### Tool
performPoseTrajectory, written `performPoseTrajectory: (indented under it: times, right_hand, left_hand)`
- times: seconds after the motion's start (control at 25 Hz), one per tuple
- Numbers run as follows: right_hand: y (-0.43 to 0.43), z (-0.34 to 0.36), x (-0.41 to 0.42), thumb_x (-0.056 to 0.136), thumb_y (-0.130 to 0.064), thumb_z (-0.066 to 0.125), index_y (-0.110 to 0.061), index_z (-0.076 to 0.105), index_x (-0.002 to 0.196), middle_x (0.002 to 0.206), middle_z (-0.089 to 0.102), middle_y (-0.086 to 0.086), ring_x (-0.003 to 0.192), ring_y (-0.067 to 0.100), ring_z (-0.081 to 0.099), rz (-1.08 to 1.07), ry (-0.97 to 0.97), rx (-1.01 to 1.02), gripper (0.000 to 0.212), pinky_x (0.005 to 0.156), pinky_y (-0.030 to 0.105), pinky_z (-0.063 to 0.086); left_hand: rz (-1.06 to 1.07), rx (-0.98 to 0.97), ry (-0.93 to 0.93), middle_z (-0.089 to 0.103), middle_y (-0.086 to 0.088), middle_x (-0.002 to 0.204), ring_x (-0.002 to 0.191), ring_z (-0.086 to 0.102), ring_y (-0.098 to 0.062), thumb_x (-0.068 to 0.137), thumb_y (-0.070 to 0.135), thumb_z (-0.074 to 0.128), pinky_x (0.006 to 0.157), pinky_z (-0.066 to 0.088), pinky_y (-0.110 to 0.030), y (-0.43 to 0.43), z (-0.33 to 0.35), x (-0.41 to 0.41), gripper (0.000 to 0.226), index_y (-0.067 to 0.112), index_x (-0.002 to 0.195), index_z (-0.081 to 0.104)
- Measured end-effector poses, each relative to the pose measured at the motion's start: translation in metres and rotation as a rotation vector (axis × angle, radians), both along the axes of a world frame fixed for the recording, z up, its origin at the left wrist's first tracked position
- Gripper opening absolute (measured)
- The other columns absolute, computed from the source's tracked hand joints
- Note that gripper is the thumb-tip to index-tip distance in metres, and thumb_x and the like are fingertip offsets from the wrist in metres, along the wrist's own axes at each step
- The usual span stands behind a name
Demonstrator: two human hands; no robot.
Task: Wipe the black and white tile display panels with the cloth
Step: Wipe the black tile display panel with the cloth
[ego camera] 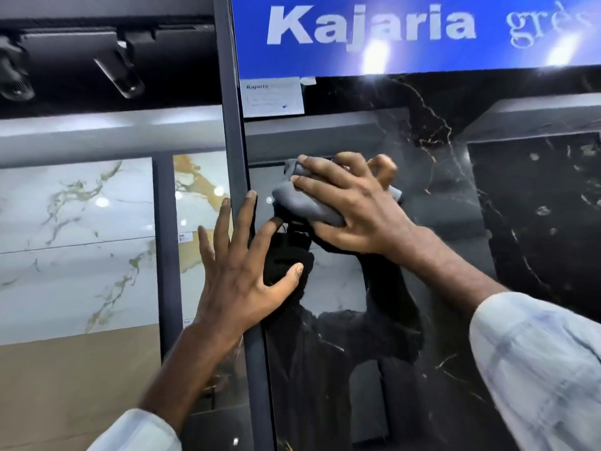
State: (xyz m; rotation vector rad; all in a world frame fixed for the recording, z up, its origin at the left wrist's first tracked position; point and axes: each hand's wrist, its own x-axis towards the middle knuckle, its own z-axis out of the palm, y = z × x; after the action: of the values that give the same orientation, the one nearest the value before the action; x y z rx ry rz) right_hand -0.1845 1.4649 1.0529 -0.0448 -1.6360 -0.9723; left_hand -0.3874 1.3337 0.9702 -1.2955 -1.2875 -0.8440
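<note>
The right hand point(353, 208) gripped a grey cloth point(304, 206) and pressed it against the glossy black tile panel point(455, 242), in the panel's upper left area. The fingers were curled over the top of the cloth and the thumb was hooked beneath it, so that the cloth was bunched under the palm and bulged out toward the left between fingers and thumb. A small corner of cloth showed at the hand's far right side.

The left hand point(240, 278) lay flat with its fingers spread and straight, holding nothing. It rested across the dark grey frame post point(233, 141) and onto the left edge of the black panel, below and to the left of the cloth. Its forefinger tip lay just beside the cloth's lower edge; contact could not be determined.

The white marble tile panel point(65, 242) stood left of the post, apart from both hands. A blue sign point(406, 56) ran above the black panel, with a white label point(273, 96) just beneath its left corner. Both forearms emerged from pale sleeves point(536, 369).
</note>
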Motion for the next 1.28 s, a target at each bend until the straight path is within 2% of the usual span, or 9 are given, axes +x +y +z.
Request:
performPoseTrajectory:
  times: [0.16,0.32,0.48,0.64,0.76,0.84,1.0,1.16,1.28]
  right_hand:
    - [0.002,0.041,0.008,0.083,-0.057,0.052,-0.03,0.059,0.144,0.157,0.05,-0.001,0.124,0.041,0.047,0.058,0.477,-0.405,0.068,0.095,0.05,0.029]
    - [-0.006,0.048,-0.008,0.086,-0.052,0.056,-0.025,0.063,0.142,0.154,0.054,0.001,0.123,0.034,0.05,-0.012,-0.041,0.047,0.062,0.101,0.056,0.037]
    - [0.003,0.069,0.007,0.084,-0.06,0.049,-0.034,0.058,0.146,0.158,0.048,-0.007,0.126,0.033,0.045,0.031,0.433,-0.382,0.068,0.094,0.044,0.025]
    - [0.008,0.067,0.012,0.091,-0.049,0.057,-0.021,0.063,0.142,0.152,0.056,0.006,0.125,0.029,0.047,-0.018,-0.041,0.074,0.058,0.104,0.048,0.032]
    - [0.036,0.099,0.061,0.089,-0.057,0.054,-0.031,0.057,0.147,0.155,0.052,0.0,0.125,0.038,0.046,0.026,0.28,-0.23,0.064,0.091,0.037,0.02]
    - [0.039,0.106,0.06,0.087,-0.061,0.049,-0.034,0.054,0.149,0.158,0.048,-0.005,0.127,0.04,0.044,-0.011,0.487,-0.424,0.067,0.087,0.04,0.019]
    - [0.028,0.103,0.046,0.088,-0.058,0.051,-0.028,0.058,0.147,0.154,0.052,0.0,0.126,0.036,0.047,-0.049,0.092,-0.064,0.066,0.09,0.042,0.023]
    - [0.038,0.124,0.06,0.087,-0.061,0.047,-0.034,0.054,0.148,0.156,0.048,-0.005,0.127,0.036,0.043,0.028,0.43,-0.403,0.067,0.084,0.037,0.013]
    - [0.029,0.121,0.042,0.087,-0.064,0.041,-0.033,0.053,0.149,0.157,0.048,-0.005,0.126,0.034,0.046,-0.112,0.179,-0.12,0.071,0.087,0.045,0.024]
  left_hand:
    - [0.055,0.007,0.016,0.013,0.001,0.173,0.161,0.003,-0.032,0.08,0.076,0.048,0.119,0.009,-0.077,-0.002,0.014,0.001,0.084,0.033,0.152,0.041]
    - [0.085,0.022,0.033,0.017,0.0,0.172,0.161,0.002,-0.033,0.077,0.079,0.048,0.119,0.006,-0.076,0.0,0.026,0.003,0.086,0.033,0.149,0.042]
    - [0.1,0.041,0.042,0.02,0.0,0.171,0.161,0.006,-0.028,0.078,0.079,0.046,0.12,0.009,-0.074,-0.003,0.038,0.007,0.088,0.033,0.153,0.042]
    - [0.107,0.039,0.073,0.017,-0.001,0.173,0.161,0.009,-0.027,0.083,0.075,0.042,0.119,0.009,-0.073,0.0,0.046,0.015,0.082,0.032,0.153,0.041]
    - [0.066,0.043,0.113,0.012,-0.002,0.174,0.161,0.009,-0.029,0.086,0.072,0.041,0.121,0.009,-0.071,0.0,0.058,0.026,0.079,0.032,0.154,0.041]
    - [0.046,0.045,0.156,0.014,-0.003,0.174,0.16,0.013,-0.029,0.087,0.069,0.041,0.124,0.01,-0.067,0.007,0.07,0.039,0.078,0.029,0.154,0.044]
    - [0.056,0.027,0.188,0.021,-0.004,0.172,0.159,0.018,-0.027,0.089,0.067,0.041,0.126,0.012,-0.062,0.029,0.073,0.059,0.078,0.027,0.155,0.045]
    - [0.173,0.012,0.214,0.021,-0.006,0.173,0.16,0.014,-0.028,0.092,0.068,0.036,0.126,0.005,-0.065,0.04,0.066,0.056,0.078,0.026,0.159,0.04]
    - [0.217,0.022,0.233,0.02,-0.006,0.173,0.161,0.014,-0.029,0.094,0.066,0.036,0.126,0.006,-0.066,0.042,0.064,0.055,0.078,0.026,0.16,0.037]
